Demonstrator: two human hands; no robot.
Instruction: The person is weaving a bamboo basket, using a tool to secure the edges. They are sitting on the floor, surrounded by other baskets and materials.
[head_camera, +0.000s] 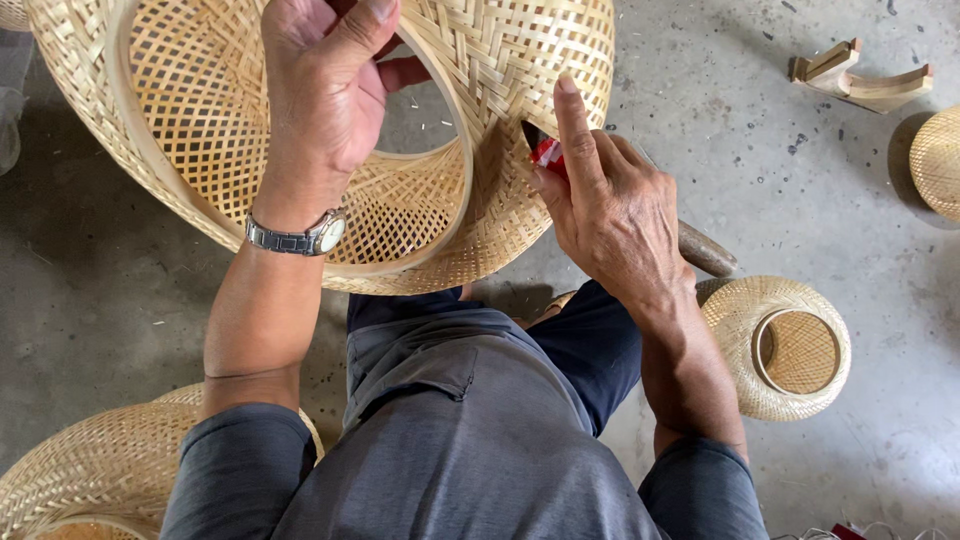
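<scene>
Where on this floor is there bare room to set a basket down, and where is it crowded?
Bare concrete floor lies between the wooden bracket and the small woven basket, and again at left between the large basket and the lower-left basket. It is crowded at the middle, where left hand and right hand grip the large basket.

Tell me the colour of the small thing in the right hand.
Red, pinched in the right hand against the woven basket; the small thing shows best in the head view.

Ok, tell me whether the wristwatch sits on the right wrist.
No, the silver metal wristwatch sits on the left wrist, below the left hand gripping the large woven bamboo basket.
</scene>
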